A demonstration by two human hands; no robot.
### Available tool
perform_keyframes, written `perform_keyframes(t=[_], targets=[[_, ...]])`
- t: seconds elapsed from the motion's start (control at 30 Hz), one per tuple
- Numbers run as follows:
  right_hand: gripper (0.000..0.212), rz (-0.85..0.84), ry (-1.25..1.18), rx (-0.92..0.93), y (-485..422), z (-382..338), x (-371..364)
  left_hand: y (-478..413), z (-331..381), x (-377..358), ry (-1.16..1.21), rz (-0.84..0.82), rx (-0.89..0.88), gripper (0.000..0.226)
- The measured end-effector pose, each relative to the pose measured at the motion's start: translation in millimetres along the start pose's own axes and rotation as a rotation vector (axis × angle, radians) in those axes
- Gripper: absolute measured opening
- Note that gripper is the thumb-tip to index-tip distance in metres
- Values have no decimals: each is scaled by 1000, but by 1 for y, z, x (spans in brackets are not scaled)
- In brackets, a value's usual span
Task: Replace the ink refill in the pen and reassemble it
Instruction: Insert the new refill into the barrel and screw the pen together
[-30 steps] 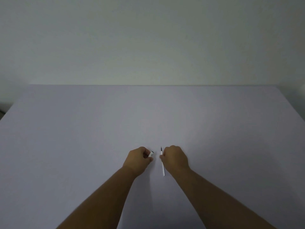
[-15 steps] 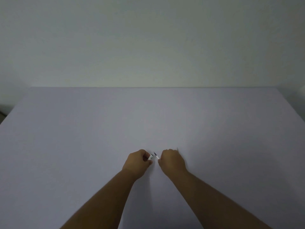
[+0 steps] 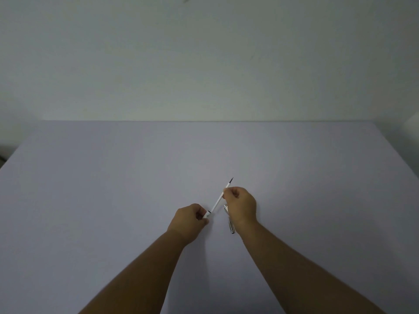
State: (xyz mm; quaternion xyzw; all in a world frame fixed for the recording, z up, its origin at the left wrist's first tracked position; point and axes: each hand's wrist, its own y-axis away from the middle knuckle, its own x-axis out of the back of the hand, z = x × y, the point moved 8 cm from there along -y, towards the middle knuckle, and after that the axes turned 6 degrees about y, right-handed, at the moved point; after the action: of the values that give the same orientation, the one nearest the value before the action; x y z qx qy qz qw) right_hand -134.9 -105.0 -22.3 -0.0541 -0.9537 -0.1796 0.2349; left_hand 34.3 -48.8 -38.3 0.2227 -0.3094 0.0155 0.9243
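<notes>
My left hand (image 3: 189, 219) is closed around a short white pen barrel (image 3: 206, 215), of which only the open end shows past my thumb. My right hand (image 3: 241, 206) pinches a thin white ink refill (image 3: 218, 198) near its middle. The refill slants up to the right, its dark tip pointing away from me and its lower end right at the barrel's mouth. A silvery pen part (image 3: 230, 223) sticks out below my right hand, close to the palm; whether the hand holds it I cannot tell.
Both hands are over the middle of a wide pale lavender table (image 3: 113, 189). A plain light wall stands behind its far edge. A pale object (image 3: 411, 126) shows at the right edge of the view.
My right hand has moved up and to the right, and the refill now stretches out between the two hands. The hands were closer together before.
</notes>
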Motion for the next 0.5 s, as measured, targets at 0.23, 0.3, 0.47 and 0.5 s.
perform_keyframes(t=[0.23,0.3,0.47,0.5], targets=[[20,-14,-50,-30,5,7,1,3,7,-3,29,5,-18,7],[15,-68,-44,-21,9,6,-2,4,11,-4,41,6,-29,7],[13,-253,48,-5,21,7,-14,7,23,-3,77,18,-61,9],[13,-260,51,-15,22,7,-13,7,24,-3,77,17,-65,8]])
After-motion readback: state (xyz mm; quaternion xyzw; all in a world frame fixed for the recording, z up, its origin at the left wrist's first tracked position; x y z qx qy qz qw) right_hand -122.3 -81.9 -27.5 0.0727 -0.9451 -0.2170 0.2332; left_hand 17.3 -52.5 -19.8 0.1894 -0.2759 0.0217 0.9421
